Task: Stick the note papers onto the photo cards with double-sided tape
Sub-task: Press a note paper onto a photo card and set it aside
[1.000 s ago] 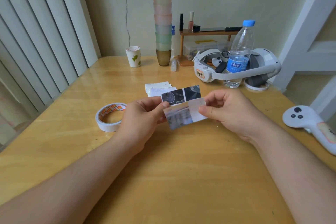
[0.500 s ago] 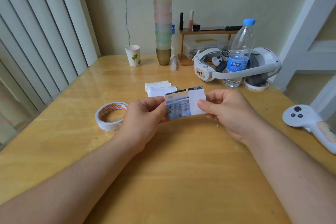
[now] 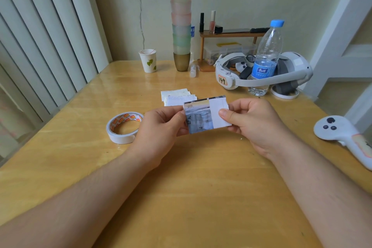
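Above the middle of the table I hold a photo card [image 3: 199, 120] with a blue-grey picture. A white note paper [image 3: 218, 115] covers its right part. My left hand [image 3: 161, 127] pinches the card's left edge. My right hand [image 3: 253, 125] pinches the right edge, thumb on the white paper. More cards sit behind the front one; a dark edge [image 3: 209, 98] shows on top. A small pile of white note papers [image 3: 177, 96] lies on the table just behind. A roll of double-sided tape [image 3: 123, 127] lies flat to the left of my left hand.
At the back stand a paper cup [image 3: 148, 60], a tall stack of coloured cups [image 3: 181, 20], a small wooden shelf [image 3: 231, 35], a white headset [image 3: 261, 72] and a water bottle [image 3: 265, 56]. A white controller [image 3: 346, 137] lies at the right edge. Vertical blinds [image 3: 40, 36] line the left.
The front card was tilted below a dark card behind it. Both hands lifted and squared it, so the cards now overlap almost fully. The hands rose slightly toward the note pile.
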### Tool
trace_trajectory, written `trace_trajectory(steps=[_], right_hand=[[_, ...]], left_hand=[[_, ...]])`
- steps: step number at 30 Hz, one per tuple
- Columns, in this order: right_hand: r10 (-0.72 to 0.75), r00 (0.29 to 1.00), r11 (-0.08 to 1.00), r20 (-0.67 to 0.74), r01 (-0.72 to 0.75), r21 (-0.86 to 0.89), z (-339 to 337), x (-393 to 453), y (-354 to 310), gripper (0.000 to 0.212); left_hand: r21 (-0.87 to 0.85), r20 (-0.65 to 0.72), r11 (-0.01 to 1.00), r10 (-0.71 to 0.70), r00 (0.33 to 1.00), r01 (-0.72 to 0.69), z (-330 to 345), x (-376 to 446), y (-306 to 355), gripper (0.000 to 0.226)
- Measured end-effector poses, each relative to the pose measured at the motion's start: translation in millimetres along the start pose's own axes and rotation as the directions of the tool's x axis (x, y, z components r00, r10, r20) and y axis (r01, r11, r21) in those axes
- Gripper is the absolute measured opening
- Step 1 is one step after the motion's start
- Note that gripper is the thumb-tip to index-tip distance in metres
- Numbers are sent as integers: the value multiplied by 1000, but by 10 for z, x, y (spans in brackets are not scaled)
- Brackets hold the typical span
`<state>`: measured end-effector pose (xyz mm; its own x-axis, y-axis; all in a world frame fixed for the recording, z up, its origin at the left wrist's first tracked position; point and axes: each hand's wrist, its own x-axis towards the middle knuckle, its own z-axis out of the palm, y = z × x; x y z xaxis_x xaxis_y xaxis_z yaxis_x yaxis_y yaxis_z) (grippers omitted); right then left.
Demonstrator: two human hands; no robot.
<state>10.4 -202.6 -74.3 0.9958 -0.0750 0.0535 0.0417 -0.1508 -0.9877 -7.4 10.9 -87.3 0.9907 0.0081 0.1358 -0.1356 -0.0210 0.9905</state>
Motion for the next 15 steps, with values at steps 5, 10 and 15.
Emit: trace_trajectory(steps=[5,10,15], right_hand=[[11,1000,1000,-16,-11,11,4,3,-1,9],[-10,998,1000,-54,10,-7,14,-8,-11,11],[-19,998,1000,-58,18,-20,23,-26,-24,11]], left_hand=[[19,-6,1000,-6,1000,6,-5,3,-16,30],[41,4,999,-1,1000,1,-8,3,-17,32],[50,6,999,0,1000,0,-11,2,-13,32]])
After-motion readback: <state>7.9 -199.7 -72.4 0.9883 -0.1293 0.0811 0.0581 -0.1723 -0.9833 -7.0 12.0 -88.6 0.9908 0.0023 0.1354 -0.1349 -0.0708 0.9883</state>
